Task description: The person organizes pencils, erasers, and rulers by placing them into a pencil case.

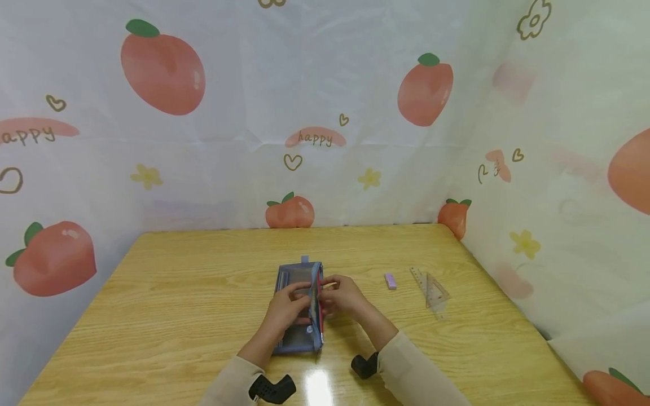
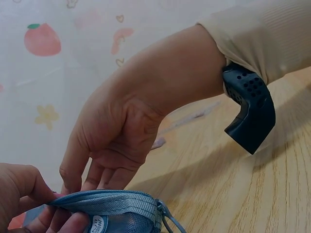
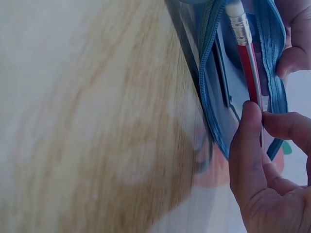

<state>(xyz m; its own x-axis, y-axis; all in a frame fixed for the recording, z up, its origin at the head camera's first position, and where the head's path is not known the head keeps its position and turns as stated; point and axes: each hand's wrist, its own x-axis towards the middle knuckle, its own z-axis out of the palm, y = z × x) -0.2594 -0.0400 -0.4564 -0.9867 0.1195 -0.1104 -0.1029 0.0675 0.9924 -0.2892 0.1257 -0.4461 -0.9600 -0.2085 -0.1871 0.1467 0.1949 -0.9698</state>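
Observation:
A blue mesh pencil case lies on the table with its zipped side spread apart. My left hand grips the edge of that opening, fingers curled over the fabric. With thumb and fingertips, my right hand pinches a red-and-white striped pencil by its shaft. The pencil lies lengthwise in the mouth of the case, its white eraser end and metal band showing between the two zipper edges. Inside, a dark slim item shows beside it. A zipper pull hangs at one end of the case.
To the right lie a small purple eraser, a clear straight ruler and a clear set square overlapping it. A fruit-printed cloth stands behind the wooden table and along its right side.

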